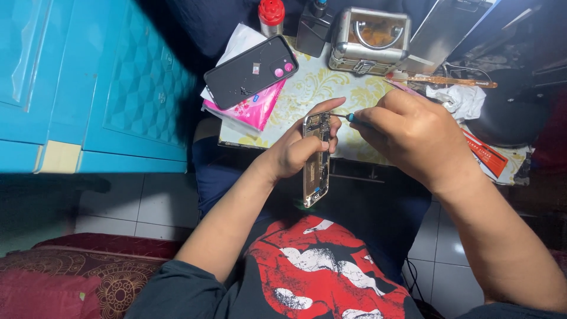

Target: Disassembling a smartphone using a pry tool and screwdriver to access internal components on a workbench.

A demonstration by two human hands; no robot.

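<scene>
Setting: low table point(307, 94) with a pale cloth patterned in yellow, seen from above; white floor tiles below, a bright blue plastic cabinet point(88, 82) on the left, a dark red patterned cushion point(77, 277) at the lower left.
Person: seated, looking down over a dark shirt with a large red and white print.
Left hand point(301, 147): closed around the upper part of an opened phone point(316, 159), thumb and fingers gripping its edges.
Opened phone: held upright just in front of the table's near edge, above the lap, its inner parts and metal frame showing, top end level with the tabletop.
Right hand point(407, 133): fingers pinched around a small screwdriver point(348, 117) with a blue collar; its thin tip points left and meets the phone's top end.
Phone back cover point(251, 72): dark, rectangular, with pink camera rings, lying tilted on the table's left part.
Pink packet point(257, 109): flat, bright pink with small blue marks, under the back cover, resting on white paper.
Metal case point(369, 41): small, silver, square, with a clear lid, at the table's far side.
Red-capped container point(271, 16): far edge, left of the metal case.
Red card point(487, 156): long, narrow, red with printed text, at the table's right edge, beside the right wrist.
Crumpled white tissue point(460, 100): just beyond the right hand.
</scene>
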